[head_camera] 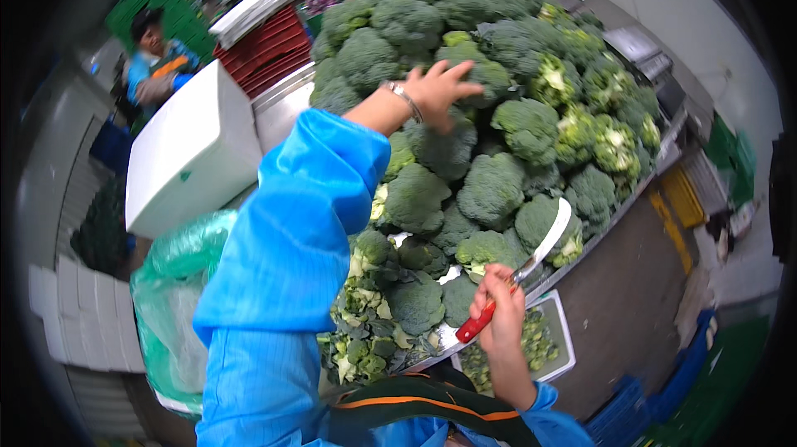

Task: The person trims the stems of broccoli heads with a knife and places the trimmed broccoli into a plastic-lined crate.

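A large heap of broccoli heads (492,188) covers the metal table before me. My left hand (442,92) is stretched over the upper middle of the heap, fingers spread, palm down and holding nothing; whether its fingertips touch the broccoli I cannot tell. A bracelet circles that wrist. Low at the right, near the table's edge, my right hand (503,307) grips the red handle of a curved knife (551,238), whose blade points up and away over the broccoli. Cut broccoli pieces and leaves (364,335) lie at the near left corner of the heap.
A white container of small florets (563,329) stands below the table's near edge (607,241). At the left are a white foam box (187,148), a green plastic-lined container (177,297) and stacked red crates (268,51). Another person (155,67) is behind the foam box.
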### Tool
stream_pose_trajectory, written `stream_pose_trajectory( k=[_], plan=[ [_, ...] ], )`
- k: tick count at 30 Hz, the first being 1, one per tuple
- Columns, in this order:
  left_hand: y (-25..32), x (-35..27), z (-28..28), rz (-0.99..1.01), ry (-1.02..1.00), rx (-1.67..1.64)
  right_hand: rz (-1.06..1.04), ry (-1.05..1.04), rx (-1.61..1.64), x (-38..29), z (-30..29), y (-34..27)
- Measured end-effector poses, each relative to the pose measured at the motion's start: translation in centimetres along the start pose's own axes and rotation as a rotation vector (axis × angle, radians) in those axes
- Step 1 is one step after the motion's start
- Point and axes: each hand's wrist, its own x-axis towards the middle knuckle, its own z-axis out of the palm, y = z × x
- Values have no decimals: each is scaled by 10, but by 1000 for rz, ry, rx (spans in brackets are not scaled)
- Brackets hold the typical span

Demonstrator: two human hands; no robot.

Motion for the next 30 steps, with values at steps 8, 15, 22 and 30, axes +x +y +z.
stream_pose_trajectory(
  k=[8, 15, 22, 30],
  plan=[
    [-65, -301, -49, -286, 627, -61, 123, -124, -321, -19, 0, 39],
    [5, -543, 130, -954, -16, -411, 190, -365, -658, -54, 61, 94],
    [23, -492, 191, -854, -139, -358, -647, -970, -1316, -52, 196, 197],
    [-15, -552, 194, -774, 140, -434, -430, -363, -1328, 59, 98, 141]
  ],
)
